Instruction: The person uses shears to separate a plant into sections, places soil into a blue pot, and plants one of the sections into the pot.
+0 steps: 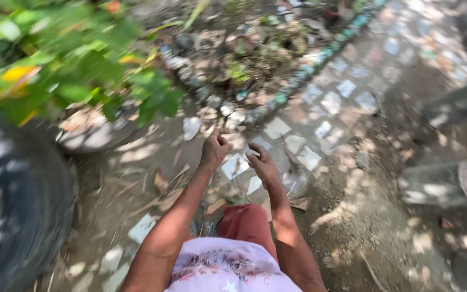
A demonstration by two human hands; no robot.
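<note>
Two hands out front | left hand (215, 150) curled closed, fingers (221, 141) pinching thin twig (226, 123) that sticks up just above them | right hand (262, 164) loosely bent, holding nothing, just beside left | below: tiled path (309, 157), dry leaves (163, 186) | tyre (22, 211) far left
</note>
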